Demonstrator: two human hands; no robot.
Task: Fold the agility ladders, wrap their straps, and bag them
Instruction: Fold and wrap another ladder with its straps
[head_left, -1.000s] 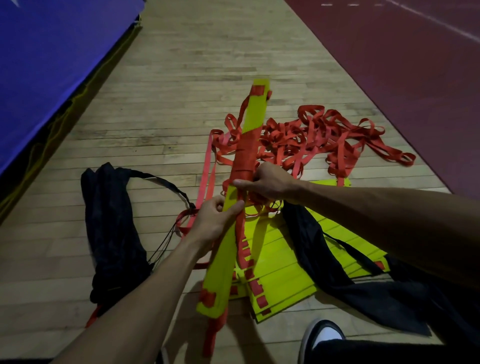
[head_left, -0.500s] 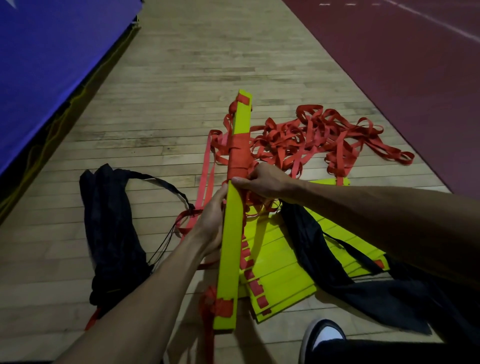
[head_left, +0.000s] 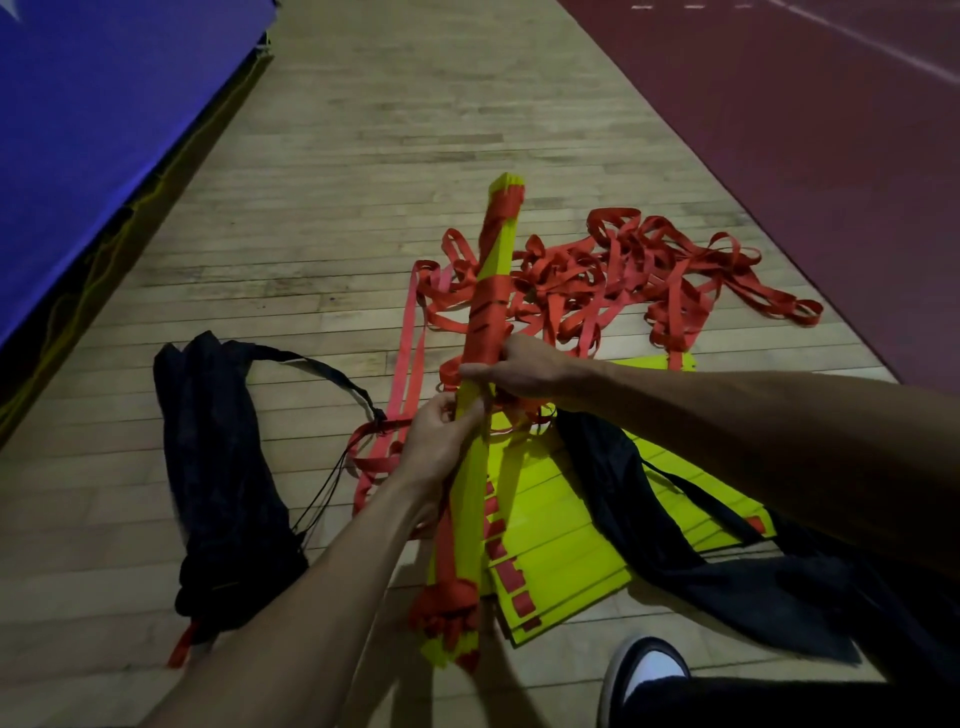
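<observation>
A folded bundle of yellow ladder rungs (head_left: 475, 499) is held up lengthwise above the floor, with red strap wound around its upper half (head_left: 487, 322). My left hand (head_left: 441, 441) grips the bundle at its middle from the left. My right hand (head_left: 519, 366) holds it just above, fingers over the wound strap. Loose red strap (head_left: 639, 275) lies tangled on the floor behind. A second stack of yellow rungs (head_left: 561, 561) lies fanned on the floor below, partly under a black bag (head_left: 675, 545). Another black bag (head_left: 218, 467) lies at the left.
The wooden floor (head_left: 389, 130) stretches ahead. A blue mat (head_left: 78, 104) borders it on the left and a dark red court surface (head_left: 805, 156) on the right. A black and white shoe (head_left: 644, 675) shows at the bottom right.
The bundle has turned in my hands, and its far end has swung slightly. My left hand's thumb now lies over the front of the rungs. Both hands stay at the middle.
</observation>
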